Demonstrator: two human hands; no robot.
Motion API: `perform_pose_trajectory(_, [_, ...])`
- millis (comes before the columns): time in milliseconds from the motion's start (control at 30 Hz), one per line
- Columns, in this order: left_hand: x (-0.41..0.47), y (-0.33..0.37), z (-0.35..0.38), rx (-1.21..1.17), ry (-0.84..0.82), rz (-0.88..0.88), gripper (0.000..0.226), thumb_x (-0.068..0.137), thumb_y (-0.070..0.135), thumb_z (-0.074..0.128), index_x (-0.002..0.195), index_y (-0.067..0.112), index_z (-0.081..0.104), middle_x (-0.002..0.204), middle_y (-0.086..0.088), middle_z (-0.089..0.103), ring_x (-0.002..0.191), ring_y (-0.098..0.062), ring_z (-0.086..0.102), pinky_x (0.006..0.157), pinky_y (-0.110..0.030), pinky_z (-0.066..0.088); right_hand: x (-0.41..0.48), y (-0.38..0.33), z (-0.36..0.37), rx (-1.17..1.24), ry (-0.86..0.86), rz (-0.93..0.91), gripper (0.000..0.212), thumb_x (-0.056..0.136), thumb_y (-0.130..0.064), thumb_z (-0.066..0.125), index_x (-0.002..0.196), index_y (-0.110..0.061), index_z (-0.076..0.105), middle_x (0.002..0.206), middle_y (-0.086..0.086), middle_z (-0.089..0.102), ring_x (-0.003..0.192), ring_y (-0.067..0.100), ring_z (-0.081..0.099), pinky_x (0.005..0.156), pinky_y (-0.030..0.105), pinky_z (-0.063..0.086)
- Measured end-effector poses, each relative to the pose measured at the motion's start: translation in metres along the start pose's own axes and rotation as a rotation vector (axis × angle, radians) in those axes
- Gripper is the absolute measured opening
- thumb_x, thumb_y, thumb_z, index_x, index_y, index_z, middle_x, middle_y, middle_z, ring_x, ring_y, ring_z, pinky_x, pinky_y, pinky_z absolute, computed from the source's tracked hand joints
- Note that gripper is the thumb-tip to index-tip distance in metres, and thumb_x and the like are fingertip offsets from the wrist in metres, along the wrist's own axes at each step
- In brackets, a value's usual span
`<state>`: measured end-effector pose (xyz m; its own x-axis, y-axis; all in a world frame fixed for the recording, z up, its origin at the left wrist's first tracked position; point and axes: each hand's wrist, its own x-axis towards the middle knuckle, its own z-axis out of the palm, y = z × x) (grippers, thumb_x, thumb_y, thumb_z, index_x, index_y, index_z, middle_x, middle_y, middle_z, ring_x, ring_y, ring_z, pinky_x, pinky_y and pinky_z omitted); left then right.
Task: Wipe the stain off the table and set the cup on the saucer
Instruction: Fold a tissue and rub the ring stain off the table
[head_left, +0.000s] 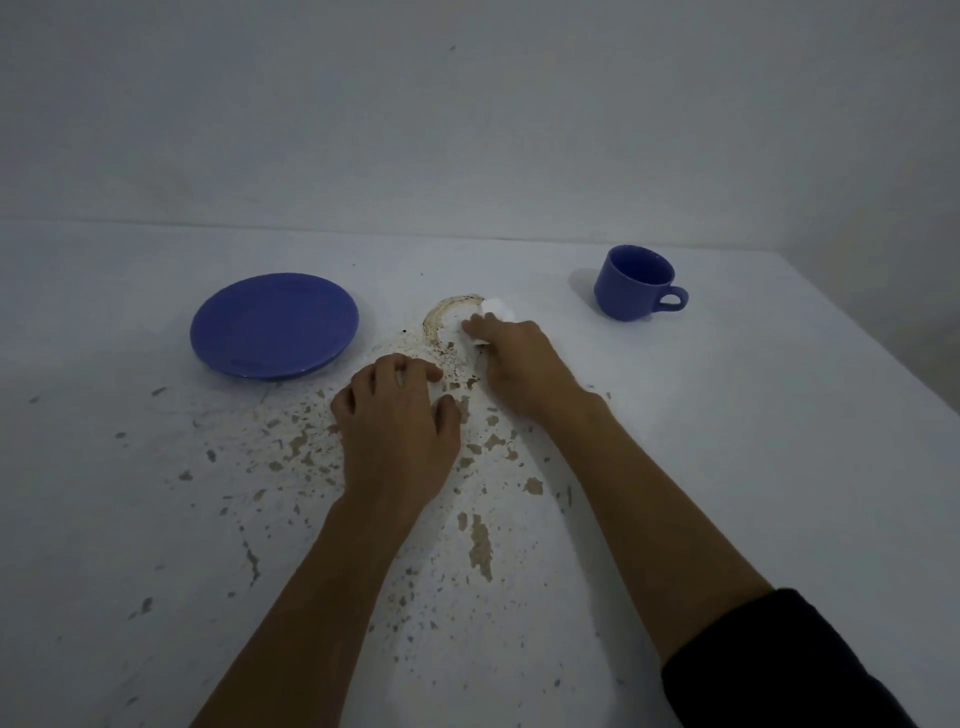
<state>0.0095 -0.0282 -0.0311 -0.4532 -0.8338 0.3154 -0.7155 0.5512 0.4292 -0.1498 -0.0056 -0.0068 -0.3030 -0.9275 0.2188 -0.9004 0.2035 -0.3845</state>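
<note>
— Between the blue saucer (274, 325) and the blue cup (635, 283), my right hand (511, 358) pinches a wad of white tissue (497, 312) at the brown ring stain (441, 321). Advice?

— Press flat and follow the arc inward, so it doesn't smear.

— My left hand (397, 421) rests curled on the chipped white table (779, 415), holding nothing. The cup stands upright, well right of the saucer.

Dim, bluish, low-contrast exposure. Light soft and diffuse; faint shadow left of the cup (635, 283), thin shadow under the saucer (274, 326) near edge. No glare. Slight softness and grain overall. Wide-angle bending at table (779, 415) edges; corners darken.
</note>
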Motion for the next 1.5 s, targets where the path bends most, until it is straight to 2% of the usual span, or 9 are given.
perform_pose_trajectory(133, [0.000,0.000,0.001,-0.006,-0.002,0.005,0.027,0.089,0.036,0.050,0.113,0.026,0.058,0.122,-0.001,0.056,0.117,-0.025,0.048,0.097,-0.043,0.033,-0.008,0.025,-0.012,-0.052,-0.030,0.127,0.040,0.093,-0.007,0.048,0.129,-0.023,0.054,0.126,0.018,0.060,0.106,0.033,0.060,0.097,0.037,0.046])
perform_pose_trajectory(267, [-0.001,0.001,0.000,-0.008,0.008,0.001,0.027,0.089,0.036,0.051,0.112,0.025,0.059,0.121,-0.002,0.057,0.115,-0.025,0.049,0.096,-0.043,0.033,0.008,0.033,-0.011,-0.107,0.061,0.212,0.039,0.094,-0.002,0.042,0.129,-0.015,0.053,0.126,0.012,0.061,0.112,0.028,0.057,0.099,0.033,0.043])
perform_pose_trajectory(467, [0.000,0.001,0.000,0.000,-0.014,-0.004,0.029,0.090,0.037,0.050,0.115,0.026,0.058,0.125,-0.002,0.055,0.119,-0.025,0.047,0.098,-0.044,0.033,0.031,-0.007,0.007,-0.021,0.078,0.157,0.033,0.079,0.010,0.041,0.100,-0.004,0.062,0.095,0.016,0.064,0.089,0.031,0.058,0.071,0.030,0.039])
perform_pose_trajectory(633, [0.000,0.002,0.000,0.001,-0.002,-0.007,0.028,0.089,0.037,0.050,0.114,0.026,0.058,0.123,-0.002,0.056,0.117,-0.024,0.048,0.097,-0.043,0.033,0.003,0.005,0.005,0.064,0.001,0.009,0.035,0.092,-0.006,0.048,0.124,-0.014,0.059,0.116,0.018,0.066,0.104,0.033,0.062,0.089,0.037,0.050])
perform_pose_trajectory(767, [0.000,0.000,0.000,-0.002,0.007,-0.003,0.026,0.089,0.037,0.051,0.112,0.026,0.059,0.121,0.000,0.056,0.115,-0.024,0.048,0.096,-0.042,0.033,0.019,0.023,-0.008,0.105,0.265,0.197,0.038,0.095,-0.003,0.043,0.131,-0.012,0.053,0.130,0.014,0.060,0.115,0.023,0.061,0.105,0.033,0.045])
perform_pose_trajectory(900, [0.000,0.002,0.000,-0.010,0.011,0.002,0.027,0.089,0.037,0.050,0.112,0.026,0.059,0.120,0.000,0.056,0.115,-0.024,0.048,0.096,-0.042,0.033,0.040,0.028,-0.008,0.049,0.350,0.349,0.034,0.095,-0.002,0.042,0.123,-0.009,0.059,0.122,0.013,0.065,0.110,0.025,0.062,0.099,0.030,0.046])
perform_pose_trajectory(1100, [0.000,0.001,0.001,-0.003,0.017,-0.003,0.027,0.089,0.037,0.050,0.112,0.027,0.058,0.120,0.000,0.056,0.114,-0.023,0.049,0.095,-0.042,0.033,0.026,0.002,0.019,-0.084,0.123,0.085,0.038,0.085,0.003,0.045,0.118,-0.008,0.062,0.110,0.016,0.067,0.101,0.032,0.060,0.082,0.034,0.044])
perform_pose_trajectory(1233, [0.001,0.001,0.001,-0.001,0.006,-0.001,0.027,0.089,0.038,0.049,0.113,0.028,0.057,0.122,0.002,0.055,0.116,-0.022,0.047,0.097,-0.041,0.032,0.021,0.023,-0.004,0.023,-0.003,0.084,0.033,0.091,-0.007,0.051,0.119,-0.017,0.064,0.127,0.015,0.062,0.116,0.031,0.056,0.105,0.039,0.043])
perform_pose_trajectory(1500, [0.000,0.001,0.000,-0.008,0.015,-0.004,0.026,0.088,0.039,0.049,0.110,0.028,0.057,0.119,0.003,0.055,0.114,-0.021,0.048,0.095,-0.040,0.032,0.052,0.021,0.003,0.127,0.302,0.341,0.033,0.090,0.003,0.046,0.116,-0.005,0.064,0.122,0.015,0.065,0.112,0.027,0.061,0.100,0.030,0.045])
